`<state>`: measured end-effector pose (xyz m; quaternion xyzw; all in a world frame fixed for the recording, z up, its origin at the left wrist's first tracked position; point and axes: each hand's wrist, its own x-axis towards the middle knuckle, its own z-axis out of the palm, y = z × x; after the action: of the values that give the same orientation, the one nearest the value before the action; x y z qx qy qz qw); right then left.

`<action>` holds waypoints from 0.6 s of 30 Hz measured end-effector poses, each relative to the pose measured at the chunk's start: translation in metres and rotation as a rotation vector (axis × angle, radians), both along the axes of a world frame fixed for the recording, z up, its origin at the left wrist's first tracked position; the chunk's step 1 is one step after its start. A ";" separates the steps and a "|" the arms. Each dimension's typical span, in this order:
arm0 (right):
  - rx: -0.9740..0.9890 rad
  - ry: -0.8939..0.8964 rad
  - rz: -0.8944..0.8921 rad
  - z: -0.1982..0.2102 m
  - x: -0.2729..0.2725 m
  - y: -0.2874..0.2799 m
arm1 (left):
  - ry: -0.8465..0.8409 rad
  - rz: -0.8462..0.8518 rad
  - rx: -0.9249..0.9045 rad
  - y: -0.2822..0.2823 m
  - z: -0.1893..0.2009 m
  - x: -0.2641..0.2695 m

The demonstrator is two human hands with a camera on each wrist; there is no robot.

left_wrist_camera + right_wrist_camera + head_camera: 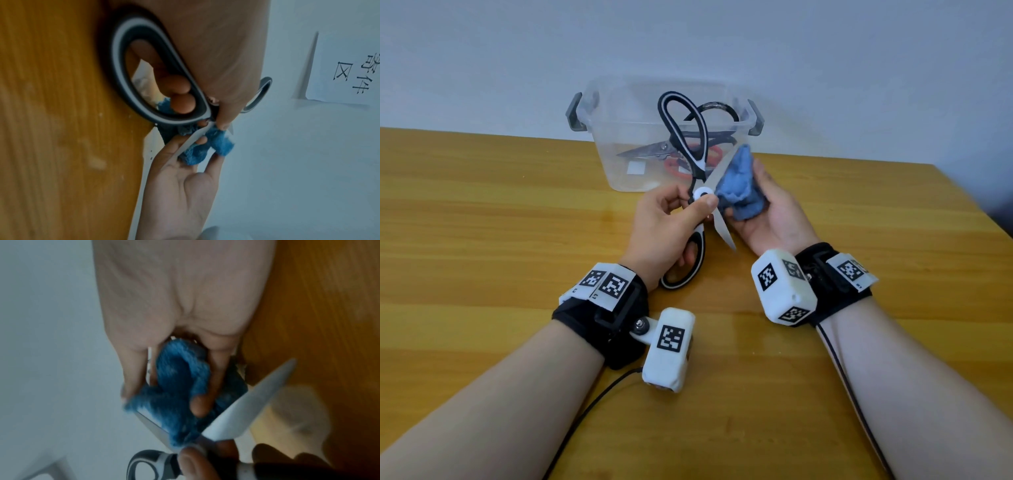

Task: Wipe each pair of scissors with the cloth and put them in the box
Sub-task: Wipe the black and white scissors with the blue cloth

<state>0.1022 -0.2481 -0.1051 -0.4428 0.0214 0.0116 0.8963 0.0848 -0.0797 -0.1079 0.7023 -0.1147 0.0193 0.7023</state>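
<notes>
Wood table. Left hand pinches open scissors at pivot, one blade toward wearer. Right hand grips cloth. Box holds two more pairs.

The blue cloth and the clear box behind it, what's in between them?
In the head view, only bare wooden table shows between the blue cloth in the right hand and the clear box, apart from the black-and-white scissors crossing in front.
</notes>
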 end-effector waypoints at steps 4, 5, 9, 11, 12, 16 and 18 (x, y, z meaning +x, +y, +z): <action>-0.172 -0.031 0.101 -0.002 -0.004 0.006 | 0.003 0.012 -0.009 0.001 0.000 0.000; -0.208 -0.043 0.117 -0.003 -0.005 0.007 | -0.001 0.008 -0.007 0.001 0.000 -0.001; -0.303 -0.080 0.162 -0.008 -0.003 0.007 | 0.006 0.002 0.025 0.000 0.001 0.000; -0.326 -0.066 0.162 -0.009 -0.002 0.006 | 0.025 -0.008 0.053 -0.001 0.000 0.001; -0.337 -0.053 0.150 -0.008 -0.001 0.006 | 0.035 -0.016 0.070 -0.001 0.000 0.002; -0.421 -0.050 0.076 -0.005 -0.004 0.007 | 0.056 -0.054 0.146 -0.002 -0.001 0.002; -0.472 -0.071 -0.003 -0.005 -0.005 0.012 | 0.068 -0.048 0.166 -0.002 -0.001 0.002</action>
<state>0.0968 -0.2365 -0.1097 -0.6402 -0.0071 -0.0107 0.7681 0.0870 -0.0814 -0.1088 0.7554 -0.1085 -0.0309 0.6455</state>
